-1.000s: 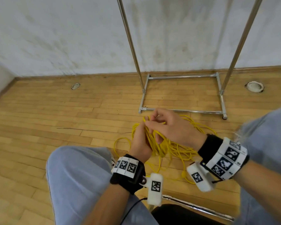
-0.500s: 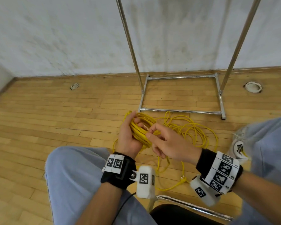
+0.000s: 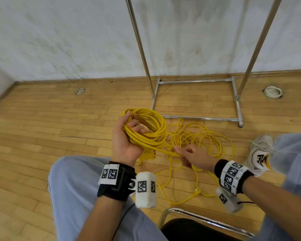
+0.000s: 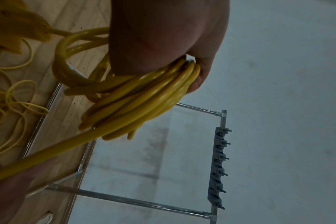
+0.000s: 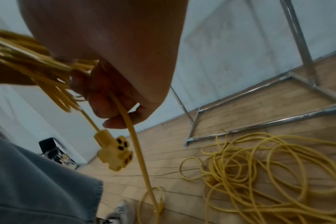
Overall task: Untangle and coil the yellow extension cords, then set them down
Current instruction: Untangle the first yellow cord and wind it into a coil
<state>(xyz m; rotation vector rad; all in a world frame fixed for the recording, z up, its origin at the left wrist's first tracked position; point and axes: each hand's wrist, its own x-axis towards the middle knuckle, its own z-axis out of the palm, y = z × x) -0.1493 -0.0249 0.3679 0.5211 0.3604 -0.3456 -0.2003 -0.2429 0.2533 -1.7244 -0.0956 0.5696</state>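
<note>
**Coil in the left hand, free cord fed by the right**

The left hand point(image 3: 127, 138) has its fingers and thumb curled around a bundle of finished loops, the coil point(image 3: 149, 129) of thick yellow cord. The left wrist view shows many turns pressed together under the palm point(image 4: 144, 97). The hand probably keeps them tight like this so that the loops do not spring open while more cord is added.

Just beside the coil, on the side of the person's right knee, the right hand point(image 3: 193, 156) pinches one single strand point(image 5: 133, 136) of the same cord. The strand runs straight from the coil to this hand, and below the hand it hangs down to the floor point(image 3: 42, 122). I judge that this hand guides the next length toward the coil and keeps it free from twists.

A yellow socket block point(image 5: 114, 151) hangs under the coil on a short piece of cord; it is one end of the cord and it touches nothing.

Farther from the coil, toward the metal rack point(image 3: 196, 117), the rest of the cord lies on the floor as a loose tangle point(image 3: 203, 143) of thin loops that cross each other. A plug end point(image 3: 197, 190) lies on the floor nearer to the chair point(image 3: 207, 219). The coil is held above the floor, apart from this tangle except for the one strand.

A good part of the cord is not yet coiled, so the task seems to be about in the middle.
</note>
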